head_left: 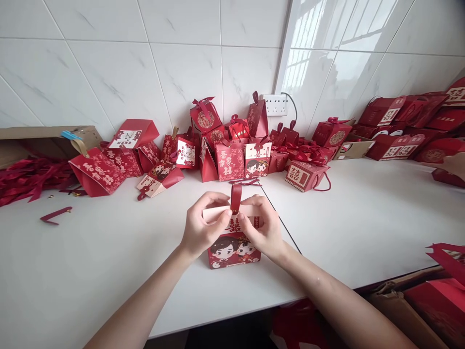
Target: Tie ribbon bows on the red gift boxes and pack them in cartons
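A red and cream gift box (234, 249) with two cartoon figures printed on its front stands upright on the white table before me. My left hand (208, 220) grips the left side of its top edge, thumb in front and fingers behind. On the right side my right hand (263, 225) pinches the same top edge in the same way. Between my thumbs a dark red strap loop (236, 198) rises from the middle of the top. Both hands cover parts of the box's upper front.
Several finished-looking red boxes (230, 160) line the tiled wall. A loose red strap (56, 214) and a heap of red ribbons (32, 179) lie at left. Stacked boxes (395, 145) and another person's hand (454, 164) are at right. An open carton (410, 315) sits low right.
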The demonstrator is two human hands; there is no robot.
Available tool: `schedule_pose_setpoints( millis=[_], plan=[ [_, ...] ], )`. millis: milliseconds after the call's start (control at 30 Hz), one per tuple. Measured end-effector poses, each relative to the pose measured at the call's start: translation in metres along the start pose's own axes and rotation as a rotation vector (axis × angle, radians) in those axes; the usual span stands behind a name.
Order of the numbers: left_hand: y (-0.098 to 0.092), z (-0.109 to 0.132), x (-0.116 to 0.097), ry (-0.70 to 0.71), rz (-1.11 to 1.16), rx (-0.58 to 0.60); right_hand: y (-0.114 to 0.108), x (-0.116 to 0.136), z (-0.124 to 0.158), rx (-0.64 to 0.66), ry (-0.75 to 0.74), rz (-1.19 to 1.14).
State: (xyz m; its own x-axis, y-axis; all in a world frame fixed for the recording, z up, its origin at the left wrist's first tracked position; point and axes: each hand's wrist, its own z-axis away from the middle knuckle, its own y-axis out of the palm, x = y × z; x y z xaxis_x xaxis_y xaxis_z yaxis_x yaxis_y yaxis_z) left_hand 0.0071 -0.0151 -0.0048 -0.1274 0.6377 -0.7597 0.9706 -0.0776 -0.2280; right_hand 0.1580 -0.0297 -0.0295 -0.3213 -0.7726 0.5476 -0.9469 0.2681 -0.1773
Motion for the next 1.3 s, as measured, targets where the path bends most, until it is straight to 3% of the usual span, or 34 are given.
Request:
schedule_pose_setpoints(
  millis=[267,400,567,700,1300],
  plan=[
    [0.001,0.0,-0.005,-0.071,-0.031,0.018,0.001,0.001,0.0,-0.011,0.06,-0.008],
    [0.002,0.001,-0.006,-0.059,-0.053,-0.006,0.001,0.002,0.0,-0.015,0.062,-0.008],
    [0.002,0.002,-0.005,-0.038,-0.074,-0.018,0.0,0.006,-0.001,-0.025,0.187,-0.058],
    [0.002,0.002,-0.005,-0.03,-0.084,-0.027,0.0,0.008,-0.003,-0.029,0.156,-0.127],
    [0.0,0.0,-0.006,-0.04,-0.052,0.037,-0.004,0.009,-0.005,0.042,0.336,-0.252]
  ],
)
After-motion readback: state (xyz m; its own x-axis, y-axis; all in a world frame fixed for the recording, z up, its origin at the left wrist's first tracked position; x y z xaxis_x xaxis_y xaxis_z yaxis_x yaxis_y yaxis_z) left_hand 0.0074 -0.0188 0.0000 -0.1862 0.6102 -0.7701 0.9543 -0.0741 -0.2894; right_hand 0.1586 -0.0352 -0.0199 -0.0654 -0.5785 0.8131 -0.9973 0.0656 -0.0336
